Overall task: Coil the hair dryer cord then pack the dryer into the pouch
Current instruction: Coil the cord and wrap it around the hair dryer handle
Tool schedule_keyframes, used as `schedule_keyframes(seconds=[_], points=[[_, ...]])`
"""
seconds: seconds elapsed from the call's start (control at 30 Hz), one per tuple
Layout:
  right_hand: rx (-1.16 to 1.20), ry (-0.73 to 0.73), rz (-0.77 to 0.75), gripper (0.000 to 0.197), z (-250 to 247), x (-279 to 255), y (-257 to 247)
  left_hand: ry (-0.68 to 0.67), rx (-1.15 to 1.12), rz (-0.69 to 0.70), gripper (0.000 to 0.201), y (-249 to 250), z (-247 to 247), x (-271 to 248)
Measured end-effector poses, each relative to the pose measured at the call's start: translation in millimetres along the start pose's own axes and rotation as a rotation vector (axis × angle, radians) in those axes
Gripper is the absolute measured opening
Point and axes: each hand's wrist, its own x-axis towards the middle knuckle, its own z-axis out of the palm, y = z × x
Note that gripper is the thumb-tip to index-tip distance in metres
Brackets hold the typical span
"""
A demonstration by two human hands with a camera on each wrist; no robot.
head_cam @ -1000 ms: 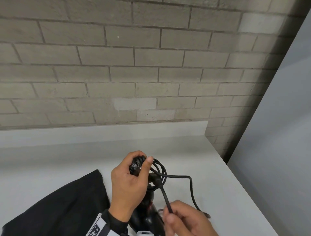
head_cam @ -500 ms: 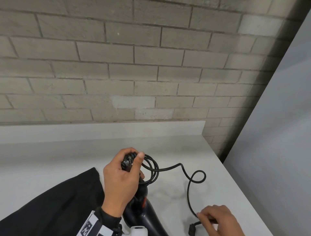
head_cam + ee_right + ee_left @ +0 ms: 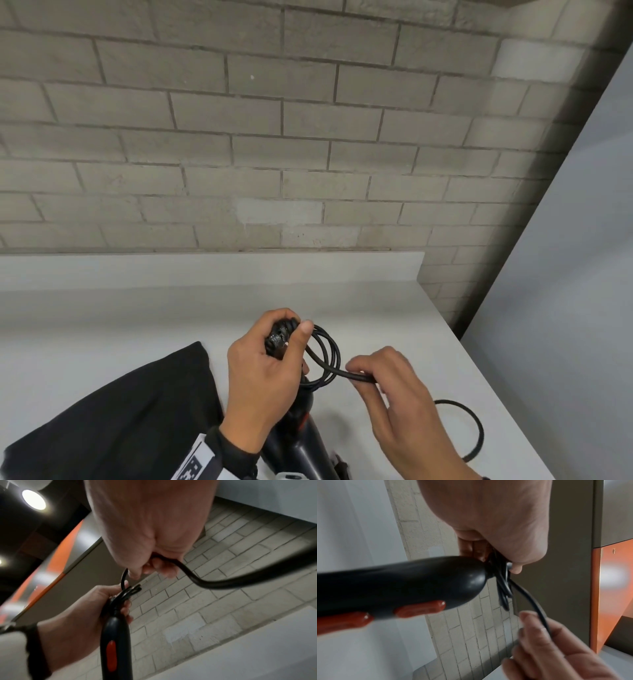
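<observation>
My left hand (image 3: pixel 270 363) grips the coiled loops of the black cord (image 3: pixel 329 356) at the end of the hair dryer's handle, held above the counter. The black hair dryer (image 3: pixel 298 445) with red buttons (image 3: pixel 419 610) hangs below that hand, its body partly out of frame. My right hand (image 3: pixel 380 380) pinches the free cord just right of the coil. The remaining cord (image 3: pixel 474 431) trails in a loop on the counter behind it. The black pouch (image 3: pixel 130 421) lies flat at the lower left. In the right wrist view the cord (image 3: pixel 205 584) runs out from my fingers.
A white counter (image 3: pixel 137 325) with a low backsplash stands against a grey brick wall (image 3: pixel 274 137). The counter's right edge (image 3: pixel 496 394) drops off beside a grey panel. An orange and grey fixture (image 3: pixel 611 588) shows in the wrist views.
My right hand has come up from the counter's lower right to the coil, bringing a length of cord with it. The left hand keeps its grip on the coil.
</observation>
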Motion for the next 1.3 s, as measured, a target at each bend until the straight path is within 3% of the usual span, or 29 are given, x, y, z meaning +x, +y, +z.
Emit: schedule_keyframes(seconds=[0.1,0.23,0.3,0.4,0.53,0.87,1.2,1.3], points=[[0.072,0.055,-0.1,0.012,-15.5,15.9,-11.8,-0.022,-0.012,0.018,0.016,-1.0,-0.3,-1.7],[0.174,-0.155,-0.13,0.021,-44.5,39.4,-25.9,-0.049,-0.033,0.036,0.022,-1.5,0.1,-3.3],[0.159,-0.231,-0.151,0.015,-54.5,51.0,-28.1,-0.067,-0.048,0.037,0.02,-0.5,1.0,-3.8],[0.127,-0.152,-0.163,0.007,-61.2,68.7,-32.3,-0.105,-0.092,0.048,0.022,2.5,2.4,-6.2],[0.222,-0.015,-0.025,0.007,-49.5,81.1,-34.4,-0.148,-0.154,0.1,0.045,2.3,-0.5,-8.8],[0.628,0.127,0.375,0.01,0.1,73.2,-32.2,-0.192,-0.051,0.251,0.03,-2.1,-6.4,-3.3],[0.914,0.082,0.719,0.009,18.2,36.9,-37.3,-0.084,-0.061,0.223,0.034,-6.9,-4.1,-8.1],[0.938,0.05,0.732,0.028,17.6,23.0,-39.2,-0.05,-0.05,0.214,0.033,-5.3,-3.5,-8.9]])
